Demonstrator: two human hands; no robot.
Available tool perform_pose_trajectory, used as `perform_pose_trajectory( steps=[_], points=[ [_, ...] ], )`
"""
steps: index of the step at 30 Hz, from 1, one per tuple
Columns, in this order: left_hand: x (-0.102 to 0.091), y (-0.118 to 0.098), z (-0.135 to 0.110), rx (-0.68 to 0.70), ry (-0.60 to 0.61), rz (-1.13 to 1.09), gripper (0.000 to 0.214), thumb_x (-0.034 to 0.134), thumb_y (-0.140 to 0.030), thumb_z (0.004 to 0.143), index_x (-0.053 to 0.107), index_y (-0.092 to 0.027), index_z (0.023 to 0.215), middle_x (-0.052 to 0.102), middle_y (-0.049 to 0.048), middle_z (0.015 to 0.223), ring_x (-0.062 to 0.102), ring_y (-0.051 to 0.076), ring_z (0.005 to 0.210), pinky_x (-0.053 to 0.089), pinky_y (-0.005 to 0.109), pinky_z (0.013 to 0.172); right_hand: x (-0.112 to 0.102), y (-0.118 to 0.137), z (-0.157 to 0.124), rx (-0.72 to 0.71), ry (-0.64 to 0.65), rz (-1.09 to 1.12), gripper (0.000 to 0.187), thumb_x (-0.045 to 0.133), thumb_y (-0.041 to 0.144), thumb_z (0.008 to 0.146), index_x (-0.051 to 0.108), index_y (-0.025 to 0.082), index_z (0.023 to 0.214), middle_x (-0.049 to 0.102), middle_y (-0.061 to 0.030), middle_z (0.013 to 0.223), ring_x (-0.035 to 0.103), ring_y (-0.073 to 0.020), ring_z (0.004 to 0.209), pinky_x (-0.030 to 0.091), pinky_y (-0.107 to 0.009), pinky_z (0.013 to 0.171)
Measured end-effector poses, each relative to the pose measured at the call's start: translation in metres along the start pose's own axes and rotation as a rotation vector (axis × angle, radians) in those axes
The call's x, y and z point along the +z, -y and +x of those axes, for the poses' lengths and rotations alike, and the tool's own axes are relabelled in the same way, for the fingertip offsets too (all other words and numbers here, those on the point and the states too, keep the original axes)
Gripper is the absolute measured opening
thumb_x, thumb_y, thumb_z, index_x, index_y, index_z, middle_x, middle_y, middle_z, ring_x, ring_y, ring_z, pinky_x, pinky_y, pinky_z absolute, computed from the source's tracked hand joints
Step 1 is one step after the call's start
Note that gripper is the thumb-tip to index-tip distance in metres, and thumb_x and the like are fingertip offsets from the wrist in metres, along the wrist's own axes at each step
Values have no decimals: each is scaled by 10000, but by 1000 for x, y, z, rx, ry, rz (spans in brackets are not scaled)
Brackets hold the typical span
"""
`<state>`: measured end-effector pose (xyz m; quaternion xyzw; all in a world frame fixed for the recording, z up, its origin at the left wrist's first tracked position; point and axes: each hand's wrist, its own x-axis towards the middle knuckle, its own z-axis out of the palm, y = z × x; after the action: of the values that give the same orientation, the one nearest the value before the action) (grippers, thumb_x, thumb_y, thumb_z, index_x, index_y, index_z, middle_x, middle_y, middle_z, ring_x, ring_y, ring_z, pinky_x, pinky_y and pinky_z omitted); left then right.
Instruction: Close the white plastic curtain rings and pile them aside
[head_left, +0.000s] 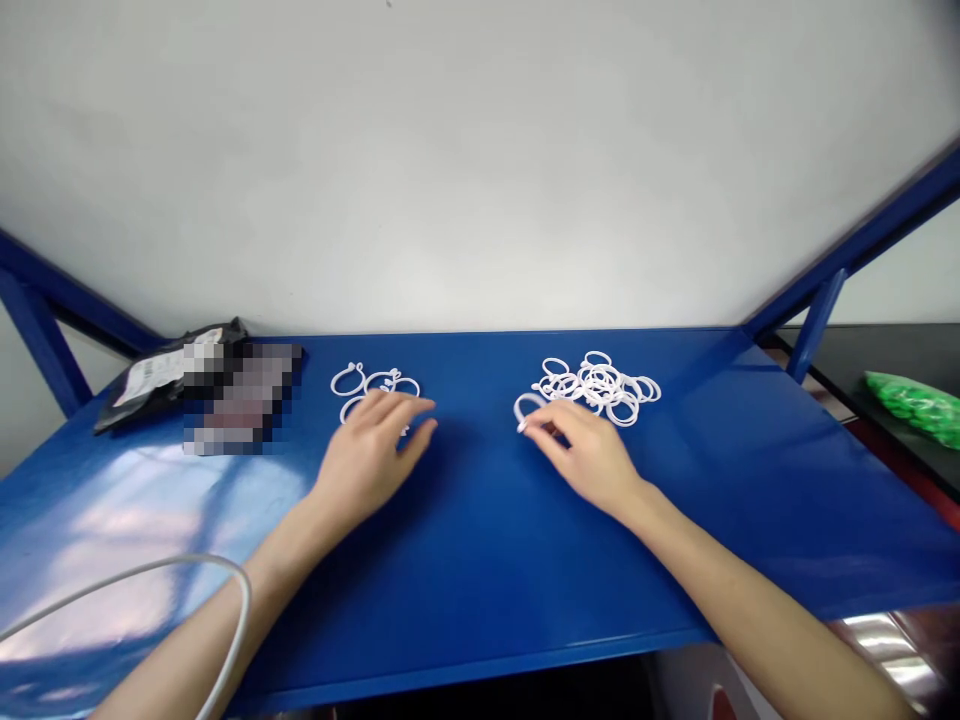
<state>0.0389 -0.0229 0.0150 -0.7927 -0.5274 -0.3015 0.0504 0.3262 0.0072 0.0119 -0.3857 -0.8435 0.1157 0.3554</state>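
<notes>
Pinched between the thumb and fingers of my right hand (pixel 589 450) is a white ring (pixel 528 404) with a small knob on it. Just behind that hand lies a pile of similar white rings (pixel 600 385), loosely overlapping on the blue surface. My left hand (pixel 375 445) holds nothing, its thumb and fingers apart. It hovers over or beside a smaller group of white rings (pixel 349 380) and partly covers them. Some of those rings show a small ball and loop where the ends meet.
A blue metal shelf (pixel 480 560) carries everything, with a pale wall (pixel 480 170) behind. Blue braces (pixel 819 325) rise at both sides. A black package (pixel 169 370) lies at the back left. A white cable (pixel 150 566) loops over my left forearm. A green bag (pixel 911 405) sits at right.
</notes>
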Motion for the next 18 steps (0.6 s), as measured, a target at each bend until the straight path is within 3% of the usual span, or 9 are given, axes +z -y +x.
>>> perform_pose_trajectory(
  steps=[4,8,14,18],
  points=[
    [7,32,2,-148,-4,251,342,538,-389,988,758,-152,1101,709,154,1045,606,337,1022,513,473,926,-19,-30,6,189,-108,-282,146,575,273,1009,695,202,965,715,-62,1005,709,-203,842,522,-292,637],
    [18,34,1,-184,42,358,381,613,-485,927,783,-157,1019,679,153,1022,583,349,991,491,468,866,-26,-41,6,301,-92,-422,187,580,328,993,712,194,995,680,-88,1074,699,-228,829,499,-311,566],
    [22,25,2,-97,4,370,204,605,-304,954,755,-203,860,665,115,910,561,290,878,453,413,751,-21,-21,3,153,-173,-410,172,594,294,992,718,198,1063,645,-136,1115,643,-310,1040,574,-413,755],
    [12,11,1,123,-48,197,192,581,-240,999,757,-224,924,653,67,838,537,213,784,457,348,740,-14,3,-1,37,-132,-175,140,600,271,1002,702,221,1084,661,-109,1078,640,-286,1058,558,-455,903]
  ],
)
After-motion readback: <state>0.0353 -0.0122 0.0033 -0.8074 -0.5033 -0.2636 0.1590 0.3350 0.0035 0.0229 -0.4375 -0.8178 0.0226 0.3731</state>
